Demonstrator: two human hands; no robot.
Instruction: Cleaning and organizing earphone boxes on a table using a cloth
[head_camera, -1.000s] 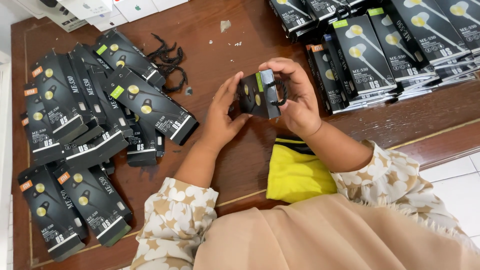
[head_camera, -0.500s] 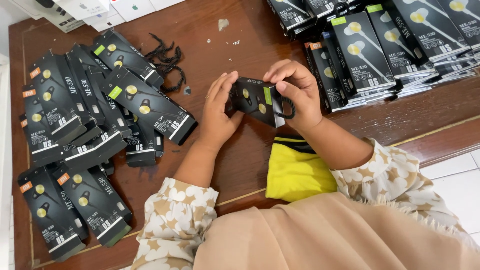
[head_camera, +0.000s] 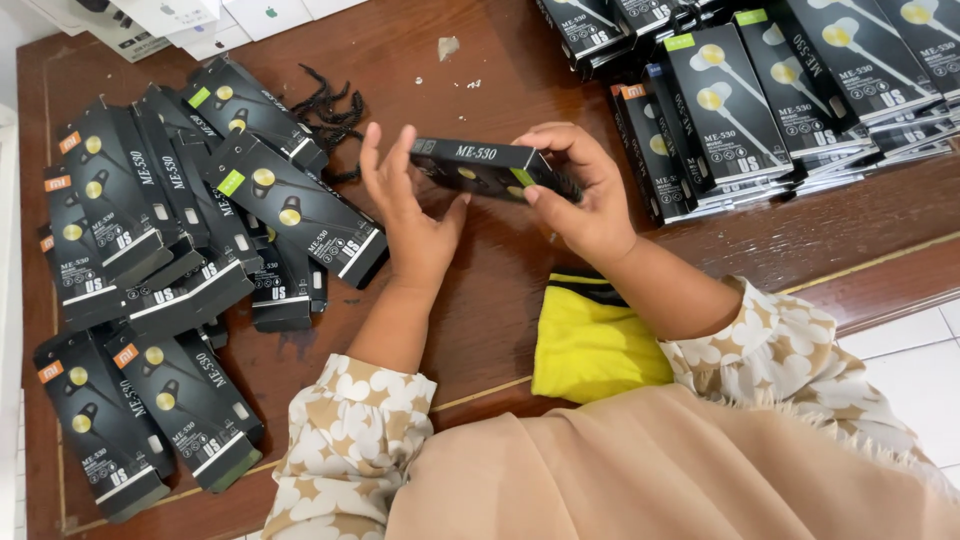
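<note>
Above the brown table (head_camera: 480, 300), two hands hold one small black box (head_camera: 480, 165) up in the air. The right hand (head_camera: 590, 205) wraps its fingers around the right end of the box and grips it. The left hand (head_camera: 410, 215) touches the left end with its thumb and palm, and its fingers stand up straight and open. The box lies flat, turned on its side. Left of the hands lies a messy pile of black boxes (head_camera: 170, 240) with some black twist ties (head_camera: 335, 110) next to it. To the right sit tidy stacks of boxes (head_camera: 770, 90). A yellow cloth (head_camera: 590, 345) lies near the person's arm.
</note>
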